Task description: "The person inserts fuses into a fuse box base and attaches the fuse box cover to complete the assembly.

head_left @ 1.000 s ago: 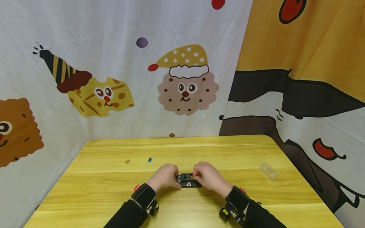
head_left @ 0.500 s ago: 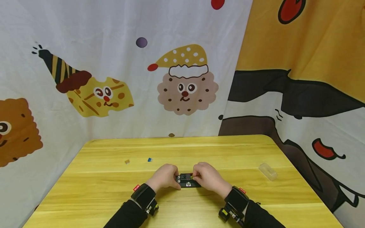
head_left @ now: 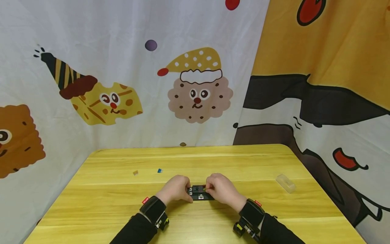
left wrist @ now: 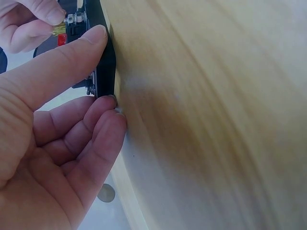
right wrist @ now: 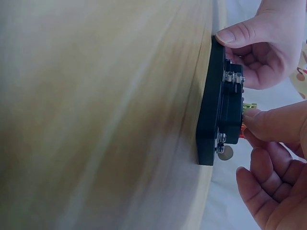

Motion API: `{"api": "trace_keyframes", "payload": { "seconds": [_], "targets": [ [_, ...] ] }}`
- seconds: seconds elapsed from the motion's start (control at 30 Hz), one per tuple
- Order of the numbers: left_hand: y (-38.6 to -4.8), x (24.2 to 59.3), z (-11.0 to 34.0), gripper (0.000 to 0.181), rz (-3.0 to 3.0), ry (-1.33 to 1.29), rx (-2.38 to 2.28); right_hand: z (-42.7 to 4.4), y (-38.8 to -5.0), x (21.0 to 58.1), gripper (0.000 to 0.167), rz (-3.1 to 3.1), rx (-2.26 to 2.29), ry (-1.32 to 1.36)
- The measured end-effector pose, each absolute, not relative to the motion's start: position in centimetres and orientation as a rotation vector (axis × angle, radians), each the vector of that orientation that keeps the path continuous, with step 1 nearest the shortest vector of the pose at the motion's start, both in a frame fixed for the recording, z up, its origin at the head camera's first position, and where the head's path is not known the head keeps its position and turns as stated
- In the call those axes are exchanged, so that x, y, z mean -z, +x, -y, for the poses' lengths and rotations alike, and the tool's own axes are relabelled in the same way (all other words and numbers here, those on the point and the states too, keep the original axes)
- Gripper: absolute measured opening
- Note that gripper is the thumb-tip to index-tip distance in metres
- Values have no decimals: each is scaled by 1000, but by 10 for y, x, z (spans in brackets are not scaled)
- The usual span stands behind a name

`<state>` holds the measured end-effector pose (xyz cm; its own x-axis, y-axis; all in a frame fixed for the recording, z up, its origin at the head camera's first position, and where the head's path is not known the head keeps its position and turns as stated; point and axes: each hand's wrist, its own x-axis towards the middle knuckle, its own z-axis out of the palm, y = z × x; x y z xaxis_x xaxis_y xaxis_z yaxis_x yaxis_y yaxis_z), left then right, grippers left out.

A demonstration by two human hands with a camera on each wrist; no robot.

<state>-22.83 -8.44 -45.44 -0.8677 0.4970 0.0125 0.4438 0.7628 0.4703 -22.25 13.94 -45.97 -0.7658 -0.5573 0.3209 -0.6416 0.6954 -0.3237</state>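
A black fuse block (head_left: 198, 189) with metal screw terminals lies on the table between both hands. My left hand (head_left: 176, 188) grips its left end, thumb on the near side and fingers on the far side. At the block's right part, my right hand (head_left: 223, 189) pinches a small translucent yellow-green blade fuse (right wrist: 250, 106) between thumb and index finger. The fuse is at the block's top; how deep it sits is hidden by the fingertips. Beside it a red fuse (left wrist: 61, 39) stands in the block, partly covered in the right wrist view.
On the wooden table (head_left: 106, 203), a small blue piece (head_left: 159, 170) and a tan piece (head_left: 135, 173) lie beyond the left hand. A clear plastic box (head_left: 285, 183) lies to the right. A patterned curtain (head_left: 122, 135) hangs behind the table.
Both hands keep their places on the fuse block and the fuse. Only a very slight shift of the whole head view shows.
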Motion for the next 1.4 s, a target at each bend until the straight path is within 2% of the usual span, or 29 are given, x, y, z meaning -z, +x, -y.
{"api": "trace_keyframes", "payload": {
  "seconds": [1.13,1.4],
  "targets": [
    [-229,453,86,39,-2841,773,-715,-138,-222,455,26,2653,-537,1016],
    [-229,454,85,39,-2837,775,-728,-143,-222,449,19,2684,-520,1017]
  ]
}}
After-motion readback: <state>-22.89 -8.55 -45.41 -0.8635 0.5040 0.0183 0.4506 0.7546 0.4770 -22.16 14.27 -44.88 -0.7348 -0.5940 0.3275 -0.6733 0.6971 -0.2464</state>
